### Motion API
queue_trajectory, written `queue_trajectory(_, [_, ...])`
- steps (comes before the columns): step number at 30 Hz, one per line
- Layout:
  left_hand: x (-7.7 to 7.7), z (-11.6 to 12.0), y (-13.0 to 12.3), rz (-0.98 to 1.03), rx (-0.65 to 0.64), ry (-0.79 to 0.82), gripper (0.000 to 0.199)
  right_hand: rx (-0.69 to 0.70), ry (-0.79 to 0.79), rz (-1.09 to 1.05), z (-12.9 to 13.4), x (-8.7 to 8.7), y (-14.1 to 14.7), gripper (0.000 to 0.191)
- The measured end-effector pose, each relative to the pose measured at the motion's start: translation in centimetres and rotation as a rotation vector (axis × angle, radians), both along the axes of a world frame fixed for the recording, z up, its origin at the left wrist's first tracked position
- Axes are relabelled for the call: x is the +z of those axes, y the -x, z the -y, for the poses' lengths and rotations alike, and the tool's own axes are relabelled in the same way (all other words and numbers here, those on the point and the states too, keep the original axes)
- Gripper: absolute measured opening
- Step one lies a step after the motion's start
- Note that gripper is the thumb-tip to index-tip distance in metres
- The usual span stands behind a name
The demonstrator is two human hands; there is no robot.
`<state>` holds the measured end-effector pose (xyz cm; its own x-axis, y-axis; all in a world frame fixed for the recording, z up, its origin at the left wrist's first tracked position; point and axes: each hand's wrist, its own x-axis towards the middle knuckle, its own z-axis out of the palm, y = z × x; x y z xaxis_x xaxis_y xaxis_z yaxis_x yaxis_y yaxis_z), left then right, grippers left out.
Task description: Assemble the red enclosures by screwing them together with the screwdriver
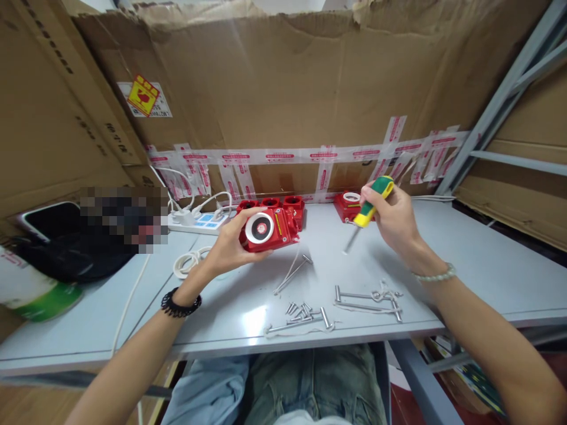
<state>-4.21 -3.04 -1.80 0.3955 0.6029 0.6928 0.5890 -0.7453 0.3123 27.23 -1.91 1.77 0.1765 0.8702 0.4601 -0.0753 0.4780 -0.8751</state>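
Note:
My left hand (230,245) grips a red boxy device (280,227) with a white ring around a black round centre. It is held above the table, tilted slightly. In my right hand (396,218) is a screwdriver (368,203) with a green and yellow handle, its metal shaft pointing down and left, apart from the device. Below the device lies a T-shaped metal rod (295,274) with a cord. Nearer the front edge are several loose screws (301,310), another T-shaped rod (326,319) and more rods with cord (367,301).
More red housings (293,206) stand behind my left hand, and another red device (343,206) sits behind the screwdriver. At left are a power strip (199,223), a white cable coil (182,267), a phone (53,221) and a black bag (75,260). Cardboard (283,88) walls the back.

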Motion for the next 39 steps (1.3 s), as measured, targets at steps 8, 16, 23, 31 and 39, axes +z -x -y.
queue_trajectory(8, [-0.6, 0.4, -0.9, -0.057, -0.035, -0.182, 0.070, 0.295, 0.259, 0.576, 1.4, -1.4, 3.6, 0.027])
queue_trajectory(16, [-1.1, 0.6, -1.3, -0.129, -0.032, -0.275, 0.072, 0.307, 0.161, 0.766, 2.1, -2.3, 4.2, 0.038])
queue_trajectory(23, [-0.7, 1.2, -2.0, -0.233, 0.004, -0.334, 0.064, 0.179, 0.010, 0.931, 2.4, -2.8, 4.7, 0.022])
queue_trajectory(31, [-0.4, 0.7, -1.2, -0.238, -0.005, -0.124, 0.069, 0.185, -0.088, 0.971, 2.4, -2.3, 4.3, 0.018])
queue_trajectory(39, [0.1, -0.8, 1.1, -0.269, 0.135, 0.116, 0.069, 0.358, -0.144, 1.424, 1.1, -3.5, 6.1, 0.005])
